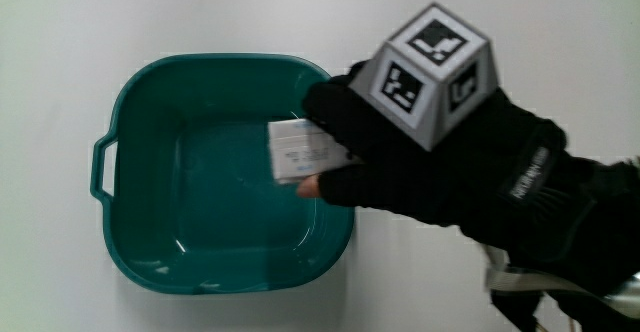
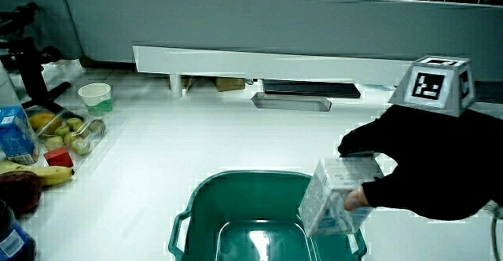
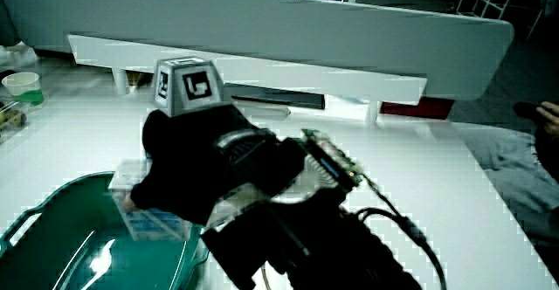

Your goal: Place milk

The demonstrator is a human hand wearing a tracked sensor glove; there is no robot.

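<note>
The milk carton (image 1: 300, 150), small and white with pale blue print, is held in the gloved hand (image 1: 400, 157) above the inside of a teal plastic tub (image 1: 140, 102). In both side views the milk carton (image 2: 338, 194) (image 3: 148, 216) hangs over the tub's rim (image 2: 236, 181) (image 3: 52, 203), tilted, with the fingers (image 2: 357, 145) wrapped over its top and a thumb under its side. The patterned cube (image 1: 435, 67) sits on the back of the hand (image 3: 188, 172). The tub holds nothing else that I can see.
A pale cup (image 2: 96, 97), a tray of fruit (image 2: 67, 131), bananas (image 2: 47, 173) and a blue carton (image 2: 14, 131) stand at the table's edge, away from the tub. A low grey partition (image 2: 275, 25) and a white shelf (image 2: 259, 60) run along the table.
</note>
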